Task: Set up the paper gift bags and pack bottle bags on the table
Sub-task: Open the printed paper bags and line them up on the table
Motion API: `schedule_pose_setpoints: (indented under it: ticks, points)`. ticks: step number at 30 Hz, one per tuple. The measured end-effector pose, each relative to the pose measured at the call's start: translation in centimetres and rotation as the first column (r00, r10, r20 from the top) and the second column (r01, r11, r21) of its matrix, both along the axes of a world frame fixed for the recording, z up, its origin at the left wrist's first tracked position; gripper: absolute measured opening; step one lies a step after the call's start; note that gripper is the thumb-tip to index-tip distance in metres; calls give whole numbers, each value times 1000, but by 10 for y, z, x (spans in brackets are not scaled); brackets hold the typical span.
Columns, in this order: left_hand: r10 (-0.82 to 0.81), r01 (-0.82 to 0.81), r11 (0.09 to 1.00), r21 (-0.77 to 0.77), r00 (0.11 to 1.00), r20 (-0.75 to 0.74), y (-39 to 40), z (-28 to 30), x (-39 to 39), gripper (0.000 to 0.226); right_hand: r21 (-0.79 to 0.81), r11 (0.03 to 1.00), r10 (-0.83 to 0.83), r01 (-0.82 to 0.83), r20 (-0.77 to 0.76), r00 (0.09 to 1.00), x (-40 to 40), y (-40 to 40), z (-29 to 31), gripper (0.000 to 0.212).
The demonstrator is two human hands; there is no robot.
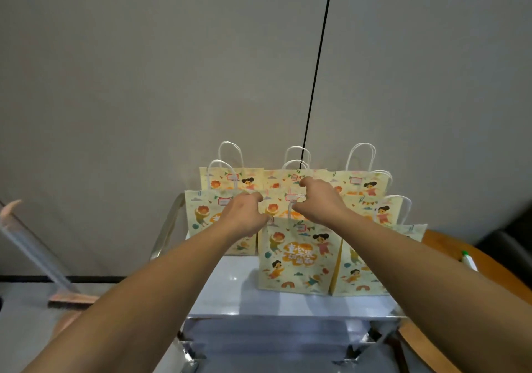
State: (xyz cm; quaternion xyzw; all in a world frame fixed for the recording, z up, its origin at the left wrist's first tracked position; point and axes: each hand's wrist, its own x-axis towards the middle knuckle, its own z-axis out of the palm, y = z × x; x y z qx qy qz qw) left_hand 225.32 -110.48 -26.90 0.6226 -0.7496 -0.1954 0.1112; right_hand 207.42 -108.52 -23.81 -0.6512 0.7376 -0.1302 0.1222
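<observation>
A broom (62, 292) leans left of the white table (230, 295), where printed paper gift bags stand upright in rows against the wall. Both hands reach to the mouth of the middle-row center bag (280, 204), behind the front center bag (293, 257). The left hand (244, 214) and right hand (319, 199) curl fingers over its rim, apparently spreading it; neighbors crowd either side.
</observation>
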Motion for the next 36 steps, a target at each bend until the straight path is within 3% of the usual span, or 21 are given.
schedule_pose_setpoints:
  ticks: [3,7,12,16,19,24,29,32,36]
  points:
    - [-8,9,999,33,999,-39,-18,-9,-3,61,146,989,14,-19,35,999,3,-9,-4,26]
    - [-52,56,991,122,998,-42,-23,-16,-10,70,83,995,40,-50,115,992,9,-10,-2,41]
    - [-162,161,971,179,987,-9,-23,-6,-16,68,-20,1000,24,-21,149,989,13,-6,17,34]
    - [-306,276,930,241,947,95,-13,15,-25,41,-89,996,22,-2,216,976,10,13,36,36]
    - [-315,295,941,168,942,113,3,38,-35,31,-146,989,5,31,246,969,2,38,57,32]
    - [-419,399,906,139,891,173,49,65,-56,30,-239,961,-56,141,329,943,-18,102,73,29]
    - [-555,530,831,169,811,184,122,75,-100,28,-256,922,-187,289,359,914,-51,194,80,40]
    - [-651,630,759,163,742,161,175,74,-139,27,-243,892,-280,381,364,888,-80,259,84,31]
    - [-776,760,631,155,620,115,256,70,-204,22,-259,810,-429,526,351,833,-123,359,88,35]
